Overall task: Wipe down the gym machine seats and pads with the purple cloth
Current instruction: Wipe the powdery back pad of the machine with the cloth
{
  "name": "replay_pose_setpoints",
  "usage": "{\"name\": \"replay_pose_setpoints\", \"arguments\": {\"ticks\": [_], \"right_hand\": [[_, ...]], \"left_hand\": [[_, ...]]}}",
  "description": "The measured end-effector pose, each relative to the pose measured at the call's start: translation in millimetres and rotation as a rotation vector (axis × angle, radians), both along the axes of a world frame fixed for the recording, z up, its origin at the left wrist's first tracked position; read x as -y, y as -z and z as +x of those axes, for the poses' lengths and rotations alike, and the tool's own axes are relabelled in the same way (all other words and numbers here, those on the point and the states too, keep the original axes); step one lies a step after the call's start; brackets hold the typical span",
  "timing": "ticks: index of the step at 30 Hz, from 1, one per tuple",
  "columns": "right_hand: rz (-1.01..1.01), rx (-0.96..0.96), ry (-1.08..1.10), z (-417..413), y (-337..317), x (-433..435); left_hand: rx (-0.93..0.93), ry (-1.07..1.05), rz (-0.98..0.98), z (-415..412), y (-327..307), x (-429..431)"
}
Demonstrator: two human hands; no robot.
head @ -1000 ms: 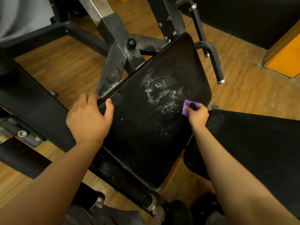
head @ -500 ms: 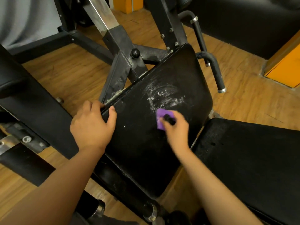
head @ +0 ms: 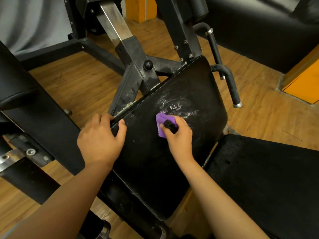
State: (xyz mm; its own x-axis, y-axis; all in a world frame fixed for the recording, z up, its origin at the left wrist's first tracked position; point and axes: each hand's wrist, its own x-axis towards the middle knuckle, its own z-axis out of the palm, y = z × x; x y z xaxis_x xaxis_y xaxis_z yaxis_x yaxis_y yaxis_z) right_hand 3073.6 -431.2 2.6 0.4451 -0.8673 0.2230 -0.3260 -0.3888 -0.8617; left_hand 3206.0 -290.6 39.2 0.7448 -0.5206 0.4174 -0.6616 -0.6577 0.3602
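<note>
A black gym machine pad (head: 155,163) lies tilted in the middle, with white foamy smears (head: 177,106) on its upper half. My right hand (head: 179,135) grips a purple cloth (head: 161,120) and a small black object against the pad, just below the smears. My left hand (head: 101,140) holds the pad's left edge, thumb on top and fingers curled over the rim. A second black seat (head: 269,183) sits to the right.
The black steel frame (head: 133,54) with a knob (head: 148,65) rises behind the pad. A curved handle bar (head: 231,83) sticks out at upper right. Another black pad (head: 34,107) stands at left. Wooden floor lies around, with an orange panel (head: 305,85) at right.
My right hand has dragged the purple cloth leftward across the pad, from its right edge to the middle. My left hand has kept its hold on the left rim.
</note>
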Motion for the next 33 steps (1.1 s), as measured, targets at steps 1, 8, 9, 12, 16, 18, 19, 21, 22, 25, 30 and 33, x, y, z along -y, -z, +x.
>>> {"name": "replay_pose_setpoints", "arguments": {"ticks": [1, 8, 9, 12, 16, 18, 19, 21, 22, 25, 30, 33], "right_hand": [[0.006, -0.008, 0.003, -4, 3, 10], [0.242, -0.088, 0.54, -16, 7, 92], [0.227, -0.08, 0.542, -7, 2, 89], [0.064, 0.031, 0.336, 25, -17, 45], [-0.058, 0.038, -0.052, 39, -31, -7], [-0.071, 0.019, -0.083, 35, -30, 5], [-0.056, 0.02, -0.042, 31, -28, 18], [-0.006, 0.024, 0.124, 23, -25, 53], [0.033, 0.014, 0.219, 18, -25, 69], [0.144, -0.066, 0.419, 12, -22, 102], [0.017, 0.029, 0.197, 37, -30, 45], [-0.094, 0.011, -0.058, 40, -32, 1]], "left_hand": [[0.0, 0.002, -0.003, 0, 0, 0], [0.004, -0.004, 0.016, 0, 1, 0], [0.005, -0.004, 0.015, 0, 0, 0], [0.003, 0.003, 0.016, 0, 0, 0], [-0.001, 0.007, 0.004, 0, 0, 0], [0.001, 0.008, 0.004, 0, 0, 0], [0.002, 0.008, 0.008, 0, 0, 0], [-0.001, 0.006, 0.014, 1, 0, 0], [-0.005, 0.004, 0.014, 1, 0, 0], [-0.022, -0.004, 0.02, 1, 1, 0], [-0.018, -0.004, 0.04, 1, 1, 1], [-0.004, 0.006, 0.025, 1, 1, 1]]}}
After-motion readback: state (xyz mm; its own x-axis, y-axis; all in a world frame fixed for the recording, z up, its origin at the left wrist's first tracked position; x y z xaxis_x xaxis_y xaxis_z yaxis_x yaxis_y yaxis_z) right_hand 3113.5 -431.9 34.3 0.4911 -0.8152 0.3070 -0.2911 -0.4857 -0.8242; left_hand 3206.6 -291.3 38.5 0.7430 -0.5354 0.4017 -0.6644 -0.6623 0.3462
